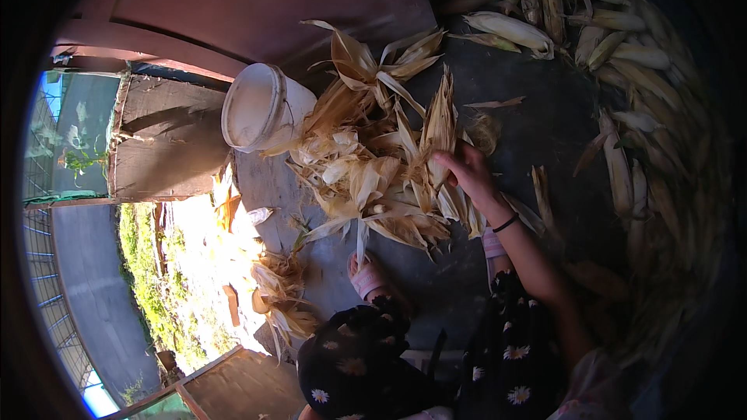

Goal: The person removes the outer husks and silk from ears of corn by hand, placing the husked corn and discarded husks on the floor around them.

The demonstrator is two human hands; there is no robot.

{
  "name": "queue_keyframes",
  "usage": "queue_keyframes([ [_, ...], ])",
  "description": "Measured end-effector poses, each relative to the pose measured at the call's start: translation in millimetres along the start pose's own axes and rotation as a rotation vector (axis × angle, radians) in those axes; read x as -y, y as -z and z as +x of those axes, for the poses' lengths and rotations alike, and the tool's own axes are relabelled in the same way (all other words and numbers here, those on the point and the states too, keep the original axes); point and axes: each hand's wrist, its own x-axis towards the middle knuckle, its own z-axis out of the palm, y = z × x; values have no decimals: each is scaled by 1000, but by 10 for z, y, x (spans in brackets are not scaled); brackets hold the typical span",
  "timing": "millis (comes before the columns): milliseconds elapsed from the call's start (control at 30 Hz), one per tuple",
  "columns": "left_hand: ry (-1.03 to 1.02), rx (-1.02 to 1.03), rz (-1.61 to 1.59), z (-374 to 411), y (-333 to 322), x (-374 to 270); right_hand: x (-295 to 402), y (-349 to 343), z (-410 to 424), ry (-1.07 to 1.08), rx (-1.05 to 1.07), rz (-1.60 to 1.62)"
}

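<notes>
My right hand (467, 169), with a dark band on its wrist, is closed around the lower part of an ear of corn in dry husk (440, 128). The ear points away from me, over the right side of a heap of dry corn husks (373, 186) on the floor in front of my feet. My left hand is out of view. Pale, stripped-back husks with silk make up most of the heap, and some spread against the white plastic bucket (297, 99) beyond it.
Many unhusked corn ears (648, 81) are piled along the right. A reddish door panel (274, 0) stands at the back. More husks (280, 286) lie by the bright doorway at left. My feet wear pink sandals (366, 280), near the heap.
</notes>
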Motion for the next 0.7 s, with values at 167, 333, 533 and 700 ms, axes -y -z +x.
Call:
queue_keyframes([
  [167, 52, -112, -30, -433, 229, 59, -19, -93, -123, -31, 16, -36],
  [333, 125, -269, -69, -1088, 447, 156, -110, -133, -197, -46, 101, -124],
  [533, 187, -451, -129, -1821, 609, 140, -271, -295, -291, -132, 181, -43],
  [700, 153, -605, -84, -2106, 647, -322, -269, -523, -392, -150, 265, 12],
])
